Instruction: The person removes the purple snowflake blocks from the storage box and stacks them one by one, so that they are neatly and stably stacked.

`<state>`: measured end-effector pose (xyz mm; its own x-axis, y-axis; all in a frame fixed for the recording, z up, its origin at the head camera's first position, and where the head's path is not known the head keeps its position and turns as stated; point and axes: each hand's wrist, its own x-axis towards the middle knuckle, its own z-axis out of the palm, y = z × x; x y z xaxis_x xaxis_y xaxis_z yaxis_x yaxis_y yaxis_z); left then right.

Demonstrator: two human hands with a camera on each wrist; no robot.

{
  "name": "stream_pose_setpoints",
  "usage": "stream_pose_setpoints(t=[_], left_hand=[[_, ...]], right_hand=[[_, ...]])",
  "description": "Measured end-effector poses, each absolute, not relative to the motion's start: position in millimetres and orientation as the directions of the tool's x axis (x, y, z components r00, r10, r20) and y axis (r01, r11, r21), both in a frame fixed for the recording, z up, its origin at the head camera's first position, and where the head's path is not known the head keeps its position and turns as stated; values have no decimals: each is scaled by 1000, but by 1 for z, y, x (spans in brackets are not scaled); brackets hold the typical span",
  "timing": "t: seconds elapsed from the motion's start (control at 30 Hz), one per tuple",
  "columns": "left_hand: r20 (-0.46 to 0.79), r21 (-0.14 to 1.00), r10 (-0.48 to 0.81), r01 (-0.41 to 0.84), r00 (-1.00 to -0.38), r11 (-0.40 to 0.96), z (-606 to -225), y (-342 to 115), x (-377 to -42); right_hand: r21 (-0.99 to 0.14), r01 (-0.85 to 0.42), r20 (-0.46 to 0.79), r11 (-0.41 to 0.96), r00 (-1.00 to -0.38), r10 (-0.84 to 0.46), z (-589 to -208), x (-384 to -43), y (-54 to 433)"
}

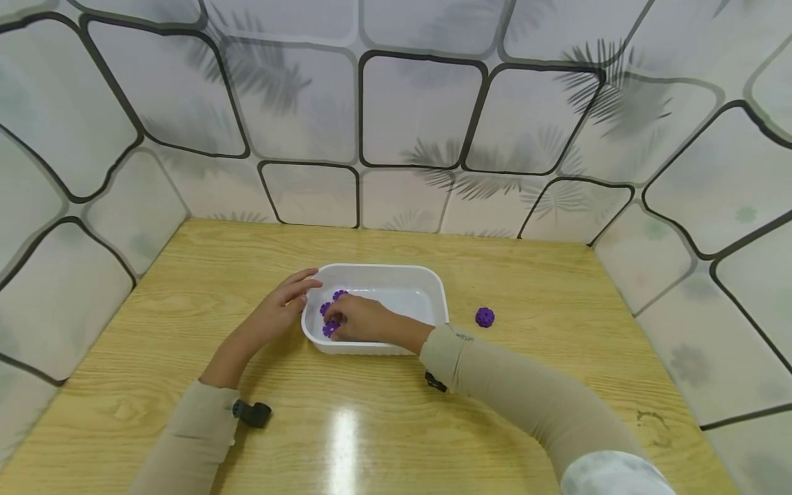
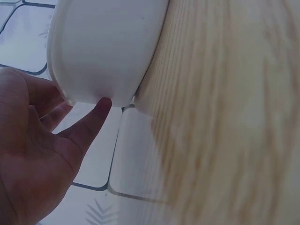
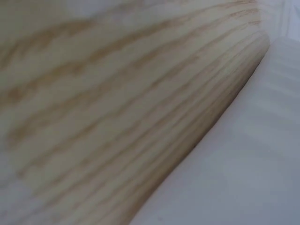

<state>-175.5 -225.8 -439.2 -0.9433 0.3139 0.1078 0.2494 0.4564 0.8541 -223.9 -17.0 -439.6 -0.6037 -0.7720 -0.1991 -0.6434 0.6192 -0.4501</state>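
A white plastic tub point(image 1: 396, 347) sits on the wooden table. My left hand point(image 1: 281, 306) holds its left end. In the left wrist view the thumb point(image 2: 101, 110) presses the tub's outer wall point(image 2: 101, 47), while the other fingers reach behind the rim. My right hand point(image 1: 365, 320) is down inside the tub at its left side, with fingers curled over a small purple flower-shaped piece point(image 1: 330, 329). Another purple piece point(image 1: 339, 295) lies by the far wall, just beyond these fingers. The right wrist view shows only the tub's side point(image 3: 234, 164) and table; that hand is hidden there.
A purple ball with holes point(image 1: 485, 317) lies on the table point(image 1: 532, 295) to the right of the tub. Patterned white wall panels point(image 1: 421, 110) stand behind the table and along both sides. Dark wrist devices point(image 1: 252, 414) are strapped on both sleeves.
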Motion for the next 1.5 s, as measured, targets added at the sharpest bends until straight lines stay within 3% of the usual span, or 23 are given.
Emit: stream_pose_setpoints(t=[0.37, 1.13, 1.5], left_hand=[[107, 855, 316, 249, -943, 454, -441, -227, -176], [98, 849, 317, 245, -943, 467, -438, -226, -175], [68, 847, 303, 216, -950, 486, -435, -226, -173]], right_hand=[[-527, -572, -154, 628, -663, -733, -442, -225, -11], [-714, -448, -105, 539, -692, -714, -433, -235, 3], [-919, -198, -95, 340, -726, -681, -428, -238, 26]])
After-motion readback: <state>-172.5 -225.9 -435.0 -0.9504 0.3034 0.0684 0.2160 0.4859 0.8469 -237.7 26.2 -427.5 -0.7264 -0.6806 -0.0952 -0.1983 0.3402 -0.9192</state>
